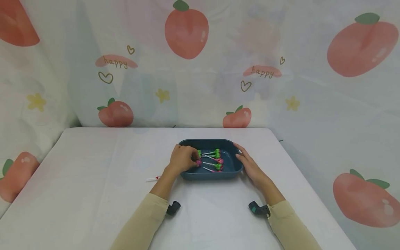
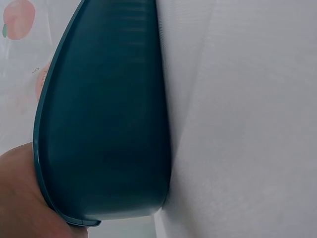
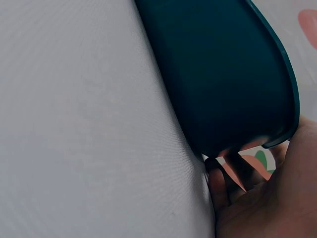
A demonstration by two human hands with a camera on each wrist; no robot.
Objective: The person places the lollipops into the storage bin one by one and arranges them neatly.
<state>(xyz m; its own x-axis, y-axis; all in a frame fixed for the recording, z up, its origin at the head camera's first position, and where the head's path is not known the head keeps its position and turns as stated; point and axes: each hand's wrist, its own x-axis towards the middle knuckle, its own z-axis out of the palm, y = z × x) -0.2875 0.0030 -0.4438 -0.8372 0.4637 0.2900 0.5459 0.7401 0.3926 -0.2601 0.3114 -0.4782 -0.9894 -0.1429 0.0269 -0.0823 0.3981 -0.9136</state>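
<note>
A dark teal plastic basin [image 1: 210, 176] stands on the white table, with several lollipops [image 1: 217, 166] in green and pink wrappers lying on its floor, their white sticks pointing mostly left. My left hand [image 1: 183, 158] reaches over the basin's left end with curled fingers and pinches a lollipop with a purple-pink head [image 1: 198, 162]. Beside its fingertips shows a green lollipop head [image 1: 199, 152]. At the right end my right hand [image 1: 251, 168] grips the basin, thumb over the rim and fingers along the outer wall. In the left wrist view the basin's side hides the fingers.
A white stick with a red end [image 1: 153, 179] lies on the table [image 1: 93, 194] left of the basin, partly hidden by my left forearm. Fruit-print cloth [image 1: 200, 86] hangs behind the table and along its sides.
</note>
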